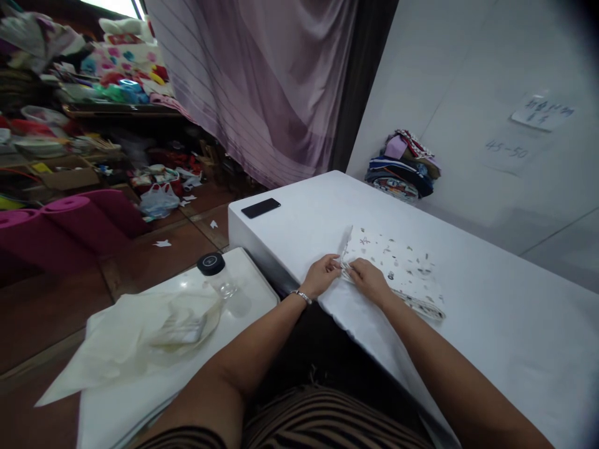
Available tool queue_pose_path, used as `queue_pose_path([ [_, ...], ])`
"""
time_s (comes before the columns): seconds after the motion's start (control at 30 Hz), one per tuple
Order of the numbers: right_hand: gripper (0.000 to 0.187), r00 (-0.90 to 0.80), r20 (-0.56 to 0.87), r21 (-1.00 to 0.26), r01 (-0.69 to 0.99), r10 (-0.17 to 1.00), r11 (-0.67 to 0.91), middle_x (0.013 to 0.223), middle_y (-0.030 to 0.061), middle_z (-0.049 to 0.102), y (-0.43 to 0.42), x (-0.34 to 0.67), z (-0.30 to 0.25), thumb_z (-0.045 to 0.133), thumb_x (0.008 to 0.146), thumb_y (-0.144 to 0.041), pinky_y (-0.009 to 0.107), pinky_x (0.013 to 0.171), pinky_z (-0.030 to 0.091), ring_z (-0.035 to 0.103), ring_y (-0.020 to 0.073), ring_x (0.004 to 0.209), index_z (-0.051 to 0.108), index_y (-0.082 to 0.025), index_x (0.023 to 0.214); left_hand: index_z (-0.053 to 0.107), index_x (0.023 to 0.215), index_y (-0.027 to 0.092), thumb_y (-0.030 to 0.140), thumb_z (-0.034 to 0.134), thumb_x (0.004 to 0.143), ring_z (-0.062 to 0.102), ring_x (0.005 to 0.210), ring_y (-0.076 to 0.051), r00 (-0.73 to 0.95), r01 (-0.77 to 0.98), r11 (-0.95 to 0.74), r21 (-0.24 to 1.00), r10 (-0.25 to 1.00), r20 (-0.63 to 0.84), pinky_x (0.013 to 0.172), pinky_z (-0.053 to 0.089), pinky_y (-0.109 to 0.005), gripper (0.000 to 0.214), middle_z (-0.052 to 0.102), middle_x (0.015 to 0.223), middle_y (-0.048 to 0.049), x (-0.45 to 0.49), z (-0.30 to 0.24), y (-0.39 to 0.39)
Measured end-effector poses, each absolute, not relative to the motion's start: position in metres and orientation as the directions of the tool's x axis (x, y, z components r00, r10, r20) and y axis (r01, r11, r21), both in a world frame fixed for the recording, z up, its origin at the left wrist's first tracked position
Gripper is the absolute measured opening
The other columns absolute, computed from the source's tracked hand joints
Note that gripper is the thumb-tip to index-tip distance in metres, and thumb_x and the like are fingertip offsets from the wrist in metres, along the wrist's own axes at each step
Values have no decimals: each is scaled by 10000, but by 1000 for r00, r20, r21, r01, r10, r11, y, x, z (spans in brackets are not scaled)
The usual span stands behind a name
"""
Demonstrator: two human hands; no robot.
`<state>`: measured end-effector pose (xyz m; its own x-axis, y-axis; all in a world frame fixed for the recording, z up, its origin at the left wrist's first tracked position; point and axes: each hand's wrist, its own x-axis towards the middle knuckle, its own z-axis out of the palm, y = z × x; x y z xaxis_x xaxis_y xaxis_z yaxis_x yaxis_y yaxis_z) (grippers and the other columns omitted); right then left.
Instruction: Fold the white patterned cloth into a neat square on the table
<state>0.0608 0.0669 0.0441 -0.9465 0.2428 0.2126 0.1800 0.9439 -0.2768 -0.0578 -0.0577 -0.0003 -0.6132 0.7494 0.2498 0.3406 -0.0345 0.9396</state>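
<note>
A folded white cloth with small dark prints (pixel 402 265) lies on the white table (pixel 491 312). My left hand (pixel 321 274) pinches the cloth's near left corner, where one flap stands up. My right hand (pixel 369 279) rests beside it, fingers closed on the same folded edge. A bracelet is on my left wrist.
A black phone (pixel 261 207) lies at the table's far left corner. A pile of folded fabrics (pixel 403 165) sits against the wall. To my left a white stand (pixel 116 399) holds cream cloth (pixel 140 337) and a clear bottle with a black cap (pixel 219 280). Pink rolls (pixel 65 224) and clutter cover the floor.
</note>
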Motion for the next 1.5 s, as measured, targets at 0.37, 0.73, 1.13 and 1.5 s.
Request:
queue_pose_path([
  [0.37, 235, -963, 164, -152, 190, 214, 970, 888, 41, 572, 75, 61, 52, 334, 936, -290, 246, 715, 378, 518, 156, 850, 544, -196, 889, 501, 1130, 220, 222, 607, 720, 570, 805, -131, -585, 571, 170, 803, 770, 253, 772, 460, -264, 423, 618, 868, 16, -48, 10, -61],
  [0.73, 237, -976, 111, 68, 195, 186, 979, 907, 79, 582, 56, 58, 56, 365, 925, -291, 275, 737, 367, 518, 180, 849, 563, -165, 888, 481, 1157, 236, 200, 576, 742, 567, 739, -99, -587, 472, 53, 880, 764, 268, 718, 468, -230, 428, 632, 884, 32, -51, 5, -62],
  [1.13, 211, -969, 110, 62, 229, 221, 971, 903, 56, 579, 59, 54, 53, 379, 928, -302, 256, 685, 354, 523, 168, 847, 542, -178, 877, 474, 1180, 242, 109, 518, 708, 540, 705, -94, -562, 487, 63, 871, 786, 258, 710, 453, -230, 493, 622, 878, 38, -53, 6, -63],
  [1.5, 183, -1000, 20, 247, 19, 15, 969, 854, 75, 573, 70, 63, 68, 393, 913, -217, 277, 663, 333, 499, 186, 796, 561, -147, 892, 496, 1099, 214, 141, 503, 712, 523, 662, -90, -568, 464, 58, 884, 786, 246, 652, 428, -219, 394, 591, 795, 42, -52, 6, -61],
])
